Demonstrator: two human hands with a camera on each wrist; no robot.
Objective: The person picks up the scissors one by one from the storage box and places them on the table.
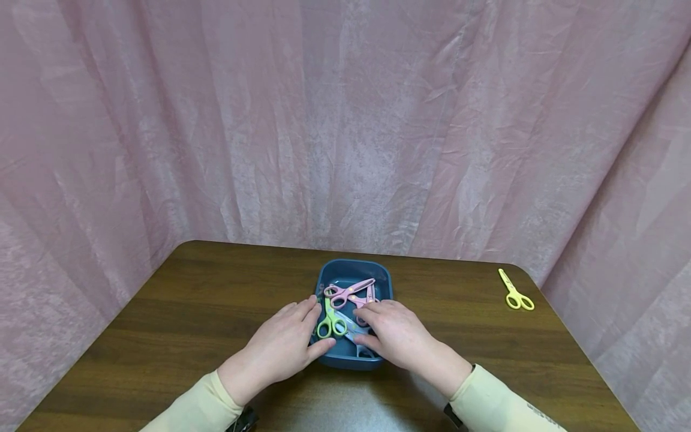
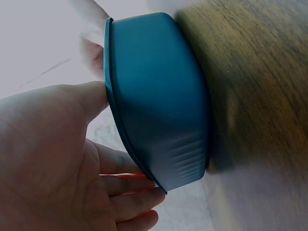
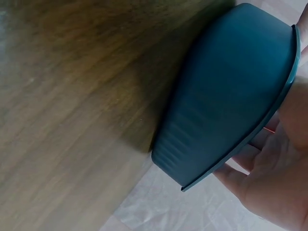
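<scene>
A dark blue plastic bin [image 1: 345, 363] stands on the table between my two hands. My left hand [image 1: 281, 342] rests on its left rim, thumb over the near left part and fingers along the side. Over the right rim lies my right hand [image 1: 402, 336], its fingertips reaching just inside. In both wrist views the extended fingers touch the rim, outside the bin's wall [image 2: 154, 86]. Inside lie green scissors [image 1: 328, 312], pink scissors [image 1: 352, 290] across more pink ones, and light blue scissors [image 1: 351, 327] partly hidden below.
Yellow scissors [image 1: 509, 285] lie apart on the dark wooden table [image 1: 227, 288], near its far right corner. Pink curtains [image 1: 356, 150] hang behind the table and along its sides. Both forearms, in pale sleeves [image 1: 200, 405], come in from the near edge.
</scene>
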